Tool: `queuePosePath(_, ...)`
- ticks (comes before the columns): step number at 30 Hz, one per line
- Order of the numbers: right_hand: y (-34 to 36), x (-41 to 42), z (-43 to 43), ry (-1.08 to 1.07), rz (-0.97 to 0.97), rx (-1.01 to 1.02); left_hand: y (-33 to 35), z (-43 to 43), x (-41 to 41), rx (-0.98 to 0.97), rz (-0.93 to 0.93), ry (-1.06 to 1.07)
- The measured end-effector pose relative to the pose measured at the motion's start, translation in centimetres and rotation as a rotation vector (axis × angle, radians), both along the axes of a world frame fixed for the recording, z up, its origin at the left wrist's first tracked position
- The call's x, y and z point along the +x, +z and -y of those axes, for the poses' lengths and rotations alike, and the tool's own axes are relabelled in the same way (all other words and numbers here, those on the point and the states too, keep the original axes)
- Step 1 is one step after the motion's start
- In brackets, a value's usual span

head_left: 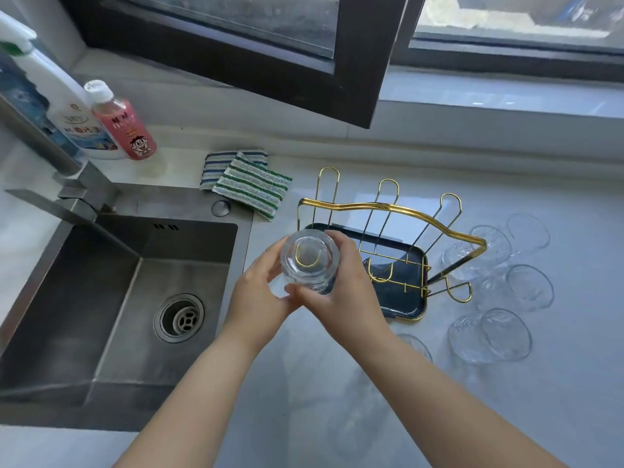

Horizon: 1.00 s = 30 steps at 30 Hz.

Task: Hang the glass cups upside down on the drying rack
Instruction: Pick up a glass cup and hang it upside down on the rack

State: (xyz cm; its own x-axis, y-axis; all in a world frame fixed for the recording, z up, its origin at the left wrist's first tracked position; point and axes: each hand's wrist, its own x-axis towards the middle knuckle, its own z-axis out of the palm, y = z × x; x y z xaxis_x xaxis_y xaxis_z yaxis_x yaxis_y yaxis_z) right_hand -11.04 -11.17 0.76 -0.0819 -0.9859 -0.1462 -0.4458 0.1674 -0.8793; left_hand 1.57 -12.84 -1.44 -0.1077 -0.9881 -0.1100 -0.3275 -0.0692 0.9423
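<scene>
A clear glass cup (pixel 309 260) is upside down over the front-left gold prong of the drying rack (pixel 391 208); the prong's loop shows through its base. My left hand (pixel 260 292) wraps the cup from the left and my right hand (pixel 341 292) from the right and below, both holding it. The rack is gold wire on a dark blue tray (pixel 410 307), and its other prongs are bare. Several more clear glass cups (pixel 489 334) stand on the counter to the right of the rack, one partly behind its handle (pixel 462 261).
A steel sink (pixel 101 298) with a grey faucet (pixel 67 194) lies to the left. Two striped cloths (pixel 250 184) sit behind the rack. A pink bottle (pixel 125 126) and a white detergent bottle (pixel 67 109) stand at the back left. An open dark window frame (pixel 358 79) overhangs the counter.
</scene>
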Motion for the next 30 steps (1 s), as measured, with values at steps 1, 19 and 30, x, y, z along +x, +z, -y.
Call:
queuePosePath(1,0.0,0.0,0.1,-0.001,-0.003,0.002,0.0,0.0,0.0,0.004,-0.008,-0.003)
queuePosePath(19,0.8,-2.4,-6.7,0.135,-0.045,0.011,-2.4,-3.7,-0.1,0.311,0.096,0.046)
queuePosePath(30,-4.6,-10.7,-14.3,-0.065,-0.103,0.143,-2.4,-7.6,-5.8,0.256,0.21,-0.446)
